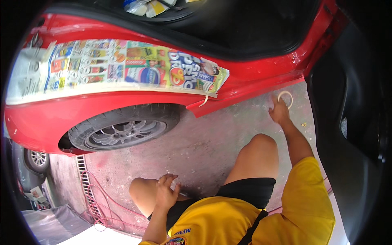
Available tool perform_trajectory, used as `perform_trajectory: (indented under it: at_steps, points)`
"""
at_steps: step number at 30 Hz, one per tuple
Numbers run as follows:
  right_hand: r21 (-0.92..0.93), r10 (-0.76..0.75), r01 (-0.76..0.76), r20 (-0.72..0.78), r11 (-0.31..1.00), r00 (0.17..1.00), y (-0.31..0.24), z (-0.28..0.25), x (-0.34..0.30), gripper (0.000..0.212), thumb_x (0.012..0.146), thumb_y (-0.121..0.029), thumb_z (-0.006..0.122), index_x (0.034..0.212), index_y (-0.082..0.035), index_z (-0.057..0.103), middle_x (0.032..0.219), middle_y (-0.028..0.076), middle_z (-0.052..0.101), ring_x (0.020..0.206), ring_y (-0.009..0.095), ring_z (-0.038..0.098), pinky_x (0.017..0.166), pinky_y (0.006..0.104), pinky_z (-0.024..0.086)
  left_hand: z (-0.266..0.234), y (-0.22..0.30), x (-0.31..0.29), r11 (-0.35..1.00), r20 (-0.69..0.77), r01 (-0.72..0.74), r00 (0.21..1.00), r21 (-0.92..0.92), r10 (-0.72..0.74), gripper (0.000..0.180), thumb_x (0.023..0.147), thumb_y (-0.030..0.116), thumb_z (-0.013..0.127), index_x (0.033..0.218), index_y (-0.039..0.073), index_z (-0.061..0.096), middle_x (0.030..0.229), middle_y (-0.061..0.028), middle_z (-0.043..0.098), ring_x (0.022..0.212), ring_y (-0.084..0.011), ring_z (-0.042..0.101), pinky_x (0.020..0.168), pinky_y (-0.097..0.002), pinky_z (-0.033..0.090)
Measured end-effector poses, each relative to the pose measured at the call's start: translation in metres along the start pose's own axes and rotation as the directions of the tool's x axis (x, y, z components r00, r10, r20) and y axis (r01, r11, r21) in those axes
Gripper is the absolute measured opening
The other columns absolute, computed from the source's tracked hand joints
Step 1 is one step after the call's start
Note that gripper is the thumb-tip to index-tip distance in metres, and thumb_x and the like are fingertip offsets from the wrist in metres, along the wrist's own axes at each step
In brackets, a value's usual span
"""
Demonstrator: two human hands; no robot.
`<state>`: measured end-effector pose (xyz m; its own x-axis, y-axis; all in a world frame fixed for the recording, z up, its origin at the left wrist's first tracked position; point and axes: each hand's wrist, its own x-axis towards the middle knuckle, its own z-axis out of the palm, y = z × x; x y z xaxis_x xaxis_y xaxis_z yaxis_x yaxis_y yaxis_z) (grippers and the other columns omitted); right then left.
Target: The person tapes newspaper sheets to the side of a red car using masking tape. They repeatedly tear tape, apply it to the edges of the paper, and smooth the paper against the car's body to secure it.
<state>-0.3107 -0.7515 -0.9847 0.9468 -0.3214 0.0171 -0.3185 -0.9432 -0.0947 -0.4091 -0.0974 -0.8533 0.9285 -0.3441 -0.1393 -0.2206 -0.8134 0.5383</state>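
A pale ring-shaped roll of masking tape [290, 97] is at my right hand [280, 111], whose fingers hold its near side. That arm reaches out to the right, close to the sill of a red car [143, 98]. Sheets of printed newspaper [122, 67] cover the panel above the wheel, with pale tape along their lower edge. A short loose tape end [203, 101] dangles at the lower right corner of the paper. My left hand [166, 192] hovers by my left knee, empty, its fingers loosely bent and apart.
The car's wheel [126, 127] stands below the covered panel. An open black door [347, 122] borders my right side. Behind on the left are a drain grate [84, 179], a red hose [110, 200] and another dark car [26, 171]. Bottles [153, 8] lie inside the car.
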Motion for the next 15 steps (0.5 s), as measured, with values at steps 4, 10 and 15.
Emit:
perform_trajectory:
  at_steps: [4,10,15]
  points:
    - [0.206,0.319,-0.312,-0.002,0.928,0.948,0.044,0.005,-0.127,0.019,0.104,-0.027,0.076,0.105,-0.008,0.081,0.097,0.028,0.077,0.095,0.049,0.075,0.087,0.0583,0.059,-0.018,0.009,0.007,0.969,0.037,0.059,0.998,-0.239,-0.052,0.033,0.095,0.014,0.083,0.127,0.005,0.078,0.126,-0.0196,0.078,0.121,-0.0436,0.073,0.106,-0.0501,0.058]
    - [0.082,0.421,-0.51,0.462,0.856,0.78,-0.018,-0.093,-0.345,0.05,0.108,-0.049,0.07,0.079,-0.011,0.083,0.085,0.02,0.08,0.086,0.043,0.079,0.083,0.0563,0.06,-0.107,0.054,-0.047,0.889,0.188,0.266,0.96,-0.371,-0.209,0.031,0.1,0.013,0.08,0.129,0.0,0.076,0.118,-0.0188,0.082,0.111,-0.0328,0.08,0.098,-0.0413,0.062]
    - [0.153,0.351,-0.881,0.876,0.448,0.331,-0.041,-0.183,-0.484,0.047,0.107,-0.053,0.07,0.091,-0.013,0.088,0.088,0.022,0.081,0.087,0.041,0.08,0.086,0.0524,0.063,-0.131,0.064,-0.073,0.585,0.377,0.557,0.83,-0.589,-0.41,0.027,0.103,0.01,0.077,0.128,-0.001,0.078,0.112,-0.0146,0.084,0.105,-0.021,0.079,0.093,-0.032,0.061]
